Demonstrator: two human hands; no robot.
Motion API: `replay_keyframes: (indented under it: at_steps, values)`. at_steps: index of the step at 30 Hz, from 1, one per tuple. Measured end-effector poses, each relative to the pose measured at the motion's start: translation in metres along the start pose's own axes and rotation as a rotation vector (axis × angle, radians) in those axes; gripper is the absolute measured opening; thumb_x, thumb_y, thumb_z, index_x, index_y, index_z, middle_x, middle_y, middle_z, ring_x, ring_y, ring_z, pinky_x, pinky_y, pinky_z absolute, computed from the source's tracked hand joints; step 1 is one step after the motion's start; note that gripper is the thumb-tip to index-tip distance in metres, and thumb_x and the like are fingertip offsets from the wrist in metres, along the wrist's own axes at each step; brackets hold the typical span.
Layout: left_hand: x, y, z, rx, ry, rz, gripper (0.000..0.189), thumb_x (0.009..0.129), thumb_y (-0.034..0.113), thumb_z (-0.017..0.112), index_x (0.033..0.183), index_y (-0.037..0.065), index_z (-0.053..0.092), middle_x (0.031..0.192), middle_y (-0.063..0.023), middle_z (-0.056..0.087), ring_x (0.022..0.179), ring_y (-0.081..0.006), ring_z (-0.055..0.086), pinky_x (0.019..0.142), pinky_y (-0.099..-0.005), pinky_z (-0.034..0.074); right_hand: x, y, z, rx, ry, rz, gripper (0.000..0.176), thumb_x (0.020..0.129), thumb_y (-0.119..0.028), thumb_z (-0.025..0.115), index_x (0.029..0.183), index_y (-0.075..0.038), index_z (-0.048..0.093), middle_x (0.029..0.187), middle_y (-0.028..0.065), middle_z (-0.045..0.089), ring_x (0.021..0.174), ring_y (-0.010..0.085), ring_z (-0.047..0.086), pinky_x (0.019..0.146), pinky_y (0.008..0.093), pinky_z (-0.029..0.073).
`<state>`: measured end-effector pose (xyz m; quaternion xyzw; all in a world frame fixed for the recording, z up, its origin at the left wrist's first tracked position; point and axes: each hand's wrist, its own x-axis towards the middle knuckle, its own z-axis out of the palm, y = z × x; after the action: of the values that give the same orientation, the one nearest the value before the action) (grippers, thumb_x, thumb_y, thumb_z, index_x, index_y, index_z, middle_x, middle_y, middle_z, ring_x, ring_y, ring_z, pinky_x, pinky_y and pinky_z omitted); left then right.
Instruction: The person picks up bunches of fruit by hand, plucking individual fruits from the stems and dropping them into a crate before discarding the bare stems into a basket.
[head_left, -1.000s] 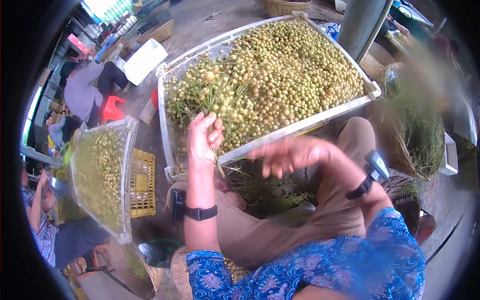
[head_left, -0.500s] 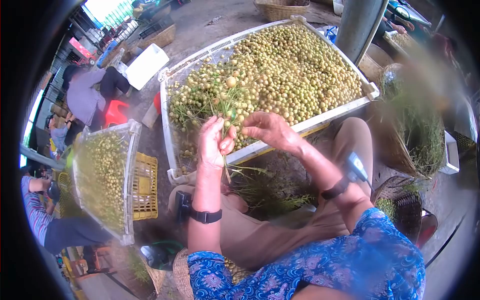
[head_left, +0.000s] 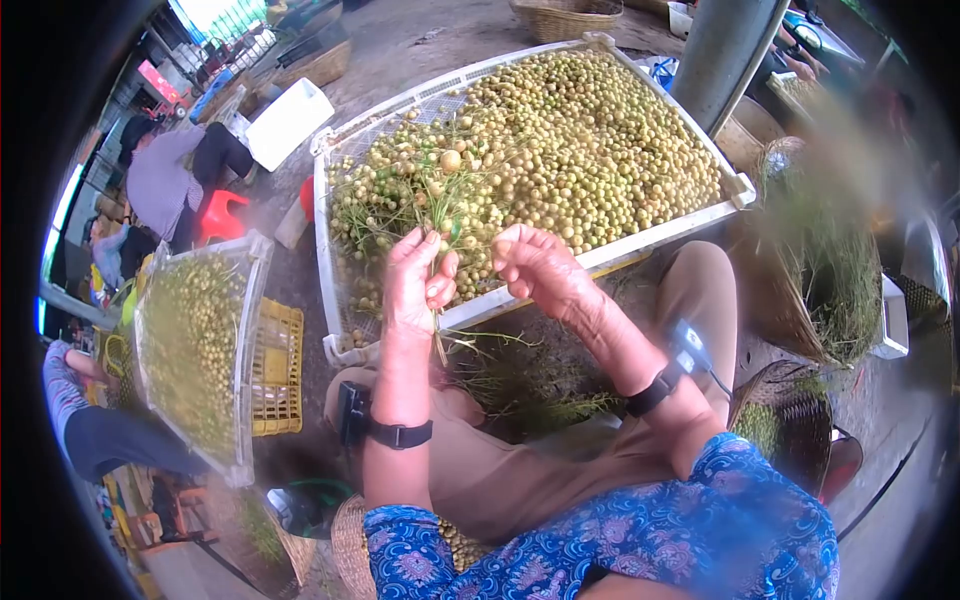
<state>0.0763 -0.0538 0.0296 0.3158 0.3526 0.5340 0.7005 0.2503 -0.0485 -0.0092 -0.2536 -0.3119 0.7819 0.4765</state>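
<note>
My left hand is closed round a bunch of thin green stems, whose cut ends stick out below the palm. Above the fingers the bunch spreads into twigs bearing small round yellow-green fruits. Close to its right, my right hand has thumb and fingertips pinched together; whatever lies between them is hidden. Both hands hover over the near edge of a large white mesh tray. Loose round fruits fill most of it, with stemmed bunches on its left part.
A smaller tray of fruit stands at the left by a yellow crate. A basket heaped with stripped stems is at the right, near a metal post. Another person sits at the upper left. Cut twigs lie below my hands.
My right hand has turned slightly, its fingers curling closer into a pinch. My left hand keeps its hold on the stems. The whole view has shifted a little.
</note>
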Motion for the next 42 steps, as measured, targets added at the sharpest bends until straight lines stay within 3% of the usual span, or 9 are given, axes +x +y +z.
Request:
replay_keyframes:
  at_steps: [5, 8, 16, 25, 31, 34, 37, 40, 42]
  values:
    - [-0.002, -0.001, 0.007, 0.045, 0.048, -0.005, 0.016, 0.086, 0.015, 0.046, 0.093, 0.001, 0.051, 0.058, -0.0059, 0.048, 0.034, -0.0035, 0.028, 0.029, -0.0153, 0.02, -0.012, -0.014, -0.015, 0.065, -0.163, 0.042, 0.006, 0.079, -0.011, 0.055, 0.083, -0.006, 0.054, 0.062, 0.0008, 0.053, 0.041, 0.0041, 0.036, 0.032, 0.0149, 0.025]
    - [-0.001, 0.003, -0.003, 0.021, -0.051, 0.053, 0.015, 0.086, 0.015, 0.045, 0.091, 0.002, 0.049, 0.058, -0.0056, 0.048, 0.035, -0.0036, 0.028, 0.029, -0.0151, 0.02, -0.016, -0.021, -0.037, 0.437, -0.175, 0.0, 0.014, 0.076, -0.017, 0.057, 0.083, -0.005, 0.055, 0.062, -0.0003, 0.051, 0.044, 0.0046, 0.037, 0.031, 0.0151, 0.026]
    - [-0.01, 0.003, 0.015, 0.189, -0.02, -0.023, 0.014, 0.086, 0.016, 0.045, 0.091, 0.004, 0.048, 0.057, -0.0045, 0.048, 0.033, -0.0023, 0.027, 0.029, -0.0143, 0.019, -0.005, -0.023, 0.007, -0.383, -0.039, 0.125, 0.038, 0.083, -0.045, 0.047, 0.079, -0.008, 0.054, 0.06, -0.0027, 0.049, 0.041, 0.0017, 0.032, 0.032, 0.0161, 0.019]
    - [-0.009, 0.002, 0.009, 0.144, -0.006, -0.022, 0.011, 0.085, 0.015, 0.046, 0.089, 0.004, 0.049, 0.056, -0.0054, 0.048, 0.033, -0.003, 0.027, 0.029, -0.0152, 0.019, -0.003, -0.021, -0.016, 0.055, -0.161, -0.017, 0.013, 0.079, -0.02, 0.056, 0.078, -0.007, 0.053, 0.062, -0.0014, 0.052, 0.04, 0.0014, 0.035, 0.029, 0.0141, 0.023]
    - [-0.008, -0.007, 0.017, 0.208, 0.021, -0.008, 0.018, 0.088, 0.023, 0.044, 0.085, 0.006, 0.047, 0.058, -0.0069, 0.05, 0.033, -0.0036, 0.03, 0.029, -0.0153, 0.021, -0.018, -0.028, 0.032, -0.698, 0.048, -0.337, 0.014, 0.081, -0.02, 0.055, 0.082, -0.006, 0.058, 0.068, -0.004, 0.054, 0.06, 0.0035, 0.046, 0.051, 0.0199, 0.037]
    - [-0.006, -0.013, 0.018, 0.288, 0.014, 0.031, 0.028, 0.089, 0.031, 0.042, 0.09, 0.004, 0.048, 0.059, -0.0045, 0.049, 0.034, -0.0036, 0.033, 0.029, -0.0159, 0.022, -0.021, -0.018, 0.046, -1.357, 0.215, -0.482, 0.019, 0.077, -0.02, 0.06, 0.078, -0.002, 0.056, 0.061, 0.0114, 0.056, 0.056, 0.0206, 0.056, 0.052, 0.0311, 0.043]
    - [-0.006, -0.017, 0.016, 0.336, 0.11, 0.073, 0.045, 0.088, 0.04, 0.039, 0.109, 0.001, 0.048, 0.062, -0.0006, 0.049, 0.036, -0.0027, 0.031, 0.03, -0.0163, 0.021, -0.013, -0.004, 0.043, -1.322, 0.264, -0.484, 0.022, 0.075, -0.021, 0.061, 0.074, 0.0, 0.054, 0.053, 0.0136, 0.052, 0.05, 0.0264, 0.054, 0.048, 0.0349, 0.041]
    - [-0.009, -0.015, 0.024, 0.424, 0.132, 0.099, 0.049, 0.088, 0.042, 0.039, 0.112, 0.0, 0.046, 0.062, 0.0007, 0.048, 0.036, -0.0018, 0.03, 0.03, -0.0161, 0.021, -0.014, 0.0, 0.044, -1.226, 0.273, -0.458, 0.023, 0.074, -0.022, 0.062, 0.072, -0.001, 0.053, 0.052, 0.0126, 0.052, 0.049, 0.0257, 0.053, 0.046, 0.0355, 0.039]
    - [-0.008, -0.017, 0.02, 0.429, 0.121, 0.096, 0.043, 0.088, 0.043, 0.039, 0.101, 0.004, 0.05, 0.056, 0.0019, 0.045, 0.035, -0.0019, 0.03, 0.03, -0.0166, 0.021, -0.014, 0.0, 0.046, -1.253, 0.263, -0.527, 0.02, 0.076, -0.02, 0.059, 0.073, -0.001, 0.053, 0.051, 0.0115, 0.05, 0.048, 0.0209, 0.052, 0.046, 0.0346, 0.039]
